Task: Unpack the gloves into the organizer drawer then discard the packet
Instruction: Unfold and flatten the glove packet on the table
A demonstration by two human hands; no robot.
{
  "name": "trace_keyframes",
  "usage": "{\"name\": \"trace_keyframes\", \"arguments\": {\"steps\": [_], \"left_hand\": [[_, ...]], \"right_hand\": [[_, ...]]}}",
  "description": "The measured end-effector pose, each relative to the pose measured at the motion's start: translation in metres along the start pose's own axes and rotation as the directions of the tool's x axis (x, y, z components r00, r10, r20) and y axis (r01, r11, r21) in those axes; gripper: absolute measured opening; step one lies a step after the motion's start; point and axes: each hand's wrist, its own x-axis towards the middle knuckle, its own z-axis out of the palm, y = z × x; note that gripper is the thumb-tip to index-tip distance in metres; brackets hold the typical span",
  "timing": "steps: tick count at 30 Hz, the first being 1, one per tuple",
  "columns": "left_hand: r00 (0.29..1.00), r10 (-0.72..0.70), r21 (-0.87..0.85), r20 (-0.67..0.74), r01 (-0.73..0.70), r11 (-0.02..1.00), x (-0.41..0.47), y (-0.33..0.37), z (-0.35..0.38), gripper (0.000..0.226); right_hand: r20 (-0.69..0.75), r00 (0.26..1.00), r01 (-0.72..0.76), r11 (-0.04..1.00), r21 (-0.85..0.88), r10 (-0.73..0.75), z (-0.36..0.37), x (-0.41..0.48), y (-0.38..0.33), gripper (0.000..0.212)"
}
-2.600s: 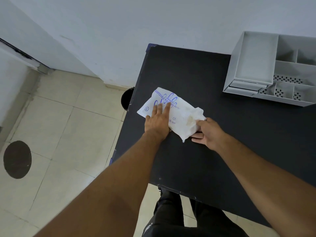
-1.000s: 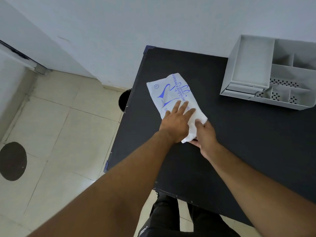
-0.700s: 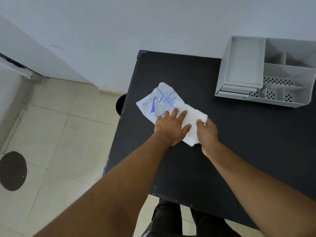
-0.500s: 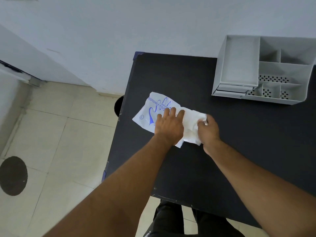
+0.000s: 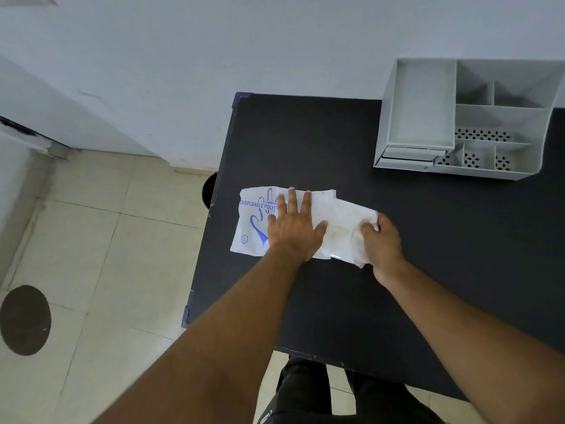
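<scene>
— Surface item: black table [image 5: 321, 142] is standing against a pale wall; grey organizer [image 5: 470, 120] is sitting at its far right corner. Packet location?

— Glove packet [image 5: 255, 221] is lying flat, well short of the organizer and left of it, near the table's left edge.

— Hand entries?

— Left hand [image 5: 293, 229] is pressing palm-down on the packet, fingers spread wide and straight, forearm reaching in low. Right hand [image 5: 380, 240] is curling closed, pinching white material bunched at the packet's organizer-side end.
</scene>
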Motion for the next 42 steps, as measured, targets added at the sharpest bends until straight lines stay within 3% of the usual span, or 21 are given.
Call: {"name": "trace_keyframes", "arguments": {"steps": [4, 10, 14, 19, 25, 30, 33, 35, 37, 40, 42], "left_hand": [[0.994, 0.107, -0.019, 0.009, -0.107, 0.994, -0.007, 0.003, 0.007, 0.081], [0.980, 0.147, 0.020, 0.136, -0.151, 0.988, -0.002, -0.016, 0.002, 0.120], [0.982, 0.115, 0.130, 0.147, -0.134, 0.982, 0.003, -0.024, -0.006, 0.121], [0.975, 0.167, 0.130, 0.150, -0.187, 0.974, 0.003, -0.018, -0.008, 0.123], [0.982, 0.129, 0.093, 0.139, -0.143, 0.985, -0.001, -0.024, -0.001, 0.121], [0.979, 0.130, -0.014, 0.159, -0.129, 0.992, -0.003, -0.017, -0.003, 0.127], [0.981, 0.127, -0.228, 0.144, -0.092, 0.969, -0.009, -0.008, -0.009, 0.134], [0.994, 0.097, -0.463, 0.045, -0.065, 0.884, -0.015, 0.002, -0.017, 0.130], [1.000, 0.006, -0.676, 0.001, -0.003, 0.737, -0.018, 0.015, -0.023, 0.117], [0.980, -0.082, -0.920, 0.182, 0.199, 0.338, -0.019, 0.036, -0.031, 0.094], [0.949, -0.029, -0.940, 0.314, 0.315, 0.133, -0.018, 0.049, -0.040, 0.081]], "right_hand": [[0.043, 0.999, -0.022, 1.000, 0.022, 0.021, 0.000, -0.002, -0.003, 0.031], [-0.047, 0.999, 0.010, 0.999, -0.035, -0.012, -0.003, -0.001, -0.012, 0.035], [-0.083, 0.997, 0.013, 1.000, 0.002, -0.013, -0.006, -0.001, -0.013, 0.026], [0.035, 0.998, -0.044, 0.997, -0.065, 0.047, -0.012, 0.000, -0.013, 0.030], [-0.110, 0.994, 0.027, 0.998, 0.053, -0.021, -0.012, -0.007, -0.018, 0.027], [-0.125, 0.992, 0.039, 0.983, 0.182, -0.016, -0.021, -0.013, -0.023, 0.024], [-0.167, 0.986, 0.056, 0.954, 0.293, -0.006, -0.026, -0.017, -0.029, 0.025], [-0.175, 0.984, 0.048, 0.932, 0.360, 0.017, -0.030, -0.020, -0.035, 0.027], [-0.158, 0.986, 0.026, 0.913, 0.407, 0.042, -0.030, -0.020, -0.040, 0.030], [-0.072, 0.995, -0.016, 0.845, 0.535, 0.064, -0.033, -0.025, -0.051, 0.031], [-0.004, 0.999, -0.035, 0.819, 0.572, 0.045, -0.034, -0.030, -0.060, 0.032]]}}
